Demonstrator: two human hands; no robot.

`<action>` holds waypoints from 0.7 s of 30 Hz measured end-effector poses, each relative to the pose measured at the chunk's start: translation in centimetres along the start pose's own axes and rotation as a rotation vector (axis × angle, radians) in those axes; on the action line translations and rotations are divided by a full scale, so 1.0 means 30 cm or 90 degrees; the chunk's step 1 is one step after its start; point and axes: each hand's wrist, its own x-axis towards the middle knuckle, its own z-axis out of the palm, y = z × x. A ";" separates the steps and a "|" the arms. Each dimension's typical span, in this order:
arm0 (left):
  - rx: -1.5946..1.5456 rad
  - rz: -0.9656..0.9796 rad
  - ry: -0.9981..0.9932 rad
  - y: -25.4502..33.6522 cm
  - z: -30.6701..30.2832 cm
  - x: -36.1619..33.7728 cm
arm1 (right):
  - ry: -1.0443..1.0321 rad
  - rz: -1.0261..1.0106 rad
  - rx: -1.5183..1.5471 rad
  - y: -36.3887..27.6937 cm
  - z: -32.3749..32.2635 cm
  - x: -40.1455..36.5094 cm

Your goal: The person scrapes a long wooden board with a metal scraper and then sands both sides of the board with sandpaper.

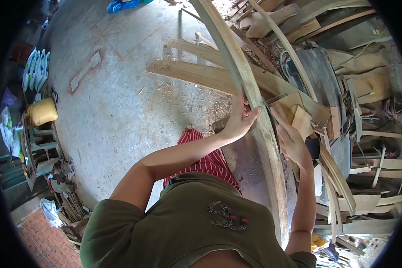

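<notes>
Plank looks heavy, stiff; best held by both edges; left hand pinches one; right hand, can't tell.

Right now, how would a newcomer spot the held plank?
Start at the dark green shirt: the long wooden plank runs up past its right side. It passes between the left hand and right hand. Unlike the boards beyond, it spans nearly the picture's whole height.

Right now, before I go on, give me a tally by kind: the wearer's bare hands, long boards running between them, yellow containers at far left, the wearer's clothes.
Bare hands: 2 (left hand, right hand)
Long board: 1
Yellow container: 1
Clothes: 2 (green top, red striped garment)
Total: 6
</notes>
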 end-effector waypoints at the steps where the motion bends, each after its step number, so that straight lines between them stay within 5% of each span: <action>1: -0.004 -0.001 -0.008 0.017 0.004 0.003 | 0.011 -0.014 0.010 0.001 -0.001 0.004; 6: -0.108 -0.041 -0.047 0.008 -0.005 0.008 | 0.108 -0.132 0.038 -0.002 0.010 0.106; 12: -0.034 -0.034 -0.019 0.002 -0.016 0.009 | 0.159 -0.092 -0.116 -0.013 0.041 -0.041; 16: -0.099 -0.029 -0.034 0.007 -0.011 0.015 | 0.148 -0.052 -0.086 -0.055 0.022 0.082; 18: -0.089 -0.054 -0.040 -0.030 -0.012 0.006 | 0.221 -0.132 -0.116 -0.046 0.043 0.160; 21: 0.016 -0.089 -0.022 0.025 -0.018 0.000 | 0.149 0.013 -0.136 -0.133 0.042 0.058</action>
